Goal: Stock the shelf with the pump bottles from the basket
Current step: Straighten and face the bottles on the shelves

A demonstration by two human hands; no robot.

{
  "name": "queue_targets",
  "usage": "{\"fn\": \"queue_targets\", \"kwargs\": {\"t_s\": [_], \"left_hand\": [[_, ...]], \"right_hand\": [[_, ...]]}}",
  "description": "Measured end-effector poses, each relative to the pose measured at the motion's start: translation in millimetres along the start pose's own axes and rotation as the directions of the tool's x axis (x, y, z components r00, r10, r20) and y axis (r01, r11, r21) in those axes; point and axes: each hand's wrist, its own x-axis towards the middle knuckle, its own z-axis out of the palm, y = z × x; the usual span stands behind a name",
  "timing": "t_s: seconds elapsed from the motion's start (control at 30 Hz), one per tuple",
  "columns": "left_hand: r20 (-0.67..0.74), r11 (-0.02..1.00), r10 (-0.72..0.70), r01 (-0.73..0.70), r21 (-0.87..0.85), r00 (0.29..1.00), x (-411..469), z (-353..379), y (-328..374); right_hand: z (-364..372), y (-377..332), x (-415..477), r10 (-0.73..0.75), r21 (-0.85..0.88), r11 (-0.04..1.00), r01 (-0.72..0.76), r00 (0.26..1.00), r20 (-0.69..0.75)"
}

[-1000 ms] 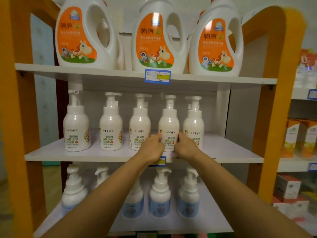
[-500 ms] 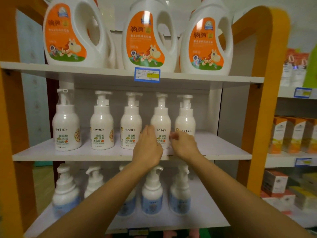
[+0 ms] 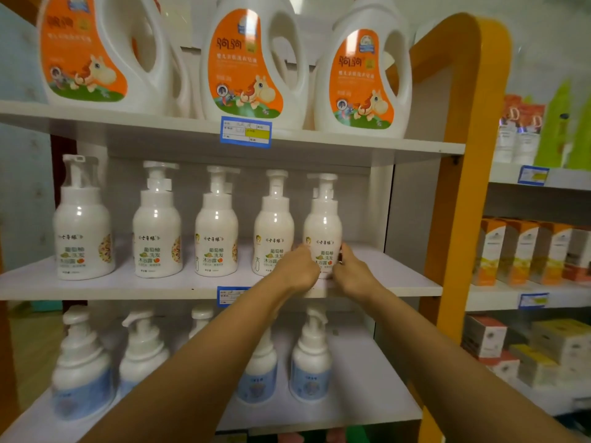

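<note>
My two hands hold one pump bottle (image 3: 323, 225) between them. My left hand (image 3: 295, 270) curls on its left side and my right hand (image 3: 351, 272) on its right side. The bottle stands up straight, last in a row of five, near the middle shelf's (image 3: 128, 287) front edge.

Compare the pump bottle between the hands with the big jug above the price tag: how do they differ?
The pump bottle is small with a pump head; the jug is far larger with a cut-out handle. The pump bottle has a white label and sits on the middle shelf; the jug's label is orange and it stands on the top shelf. The left hand and right hand flank the bottle; the jug is untouched. Both are white and upright.
</note>
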Motion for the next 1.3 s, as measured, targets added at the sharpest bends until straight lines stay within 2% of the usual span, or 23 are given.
{"fn": "queue_targets", "kwargs": {"t_s": [0.17, 0.5, 0.63, 0.73, 0.8, 0.87, 0.93, 1.03, 1.1, 1.2, 1.3], "left_hand": [[0.033, 1.0, 0.009, -0.01, 0.025, 0.999, -1, 8, 0], [0.1, 0.995, -0.018, 0.009, 0.096, 0.995, -1, 23, 13], [0.113, 0.993, -0.025, 0.012, 0.118, 0.993, -3, 22, 13], [0.161, 0.997, -0.04, 0.029, 0.072, 0.986, -11, 15, 14], [0.104, 1.0, 0.018, -0.02, 0.018, 0.994, -22, 12, 12], [-0.094, 0.995, 0.096, -0.098, -0.021, 0.991, -40, 10, 8], [-0.242, 0.984, 0.136, -0.159, -0.078, 0.961, -65, 8, -2], [-0.319, 0.965, 0.216, -0.251, -0.073, 0.923, -105, 5, -36], [-0.327, 0.961, 0.246, -0.273, -0.039, 0.912, -125, 4, -68], [-0.306, 0.979, 0.152, -0.186, -0.084, 0.94, -150, 7, -122], [-0.289, 0.99, -0.037, -0.003, -0.138, 0.957, -174, 5, -173]], "right_hand": [[-7, 10, 4, 0.015, -0.021, 1.0, -0.014, 0.998, 0.053], [-6, 16, 18, 0.114, 0.023, 0.993, -0.115, 0.993, 0.045], [-4, 19, 18, 0.109, -0.006, 0.994, -0.109, 0.994, 0.024], [-2, 19, 16, 0.108, 0.015, 0.994, -0.108, 0.994, 0.003], [0, 18, 13, 0.105, 0.035, 0.994, -0.105, 0.994, -0.009], [4, 18, 10, 0.089, 0.022, 0.996, -0.088, 0.995, -0.046], [12, 18, 1, 0.048, -0.025, 0.998, -0.054, 0.983, -0.179], [35, 12, -32, -0.005, 0.076, 0.996, 0.041, 0.908, -0.42], [58, 9, -58, -0.086, 0.09, 0.985, 0.149, 0.866, -0.492], [100, 7, -87, -0.186, 0.146, 0.95, 0.277, 0.874, -0.449], [145, 9, -100, -0.212, 0.211, 0.932, 0.294, 0.917, -0.339]]}}
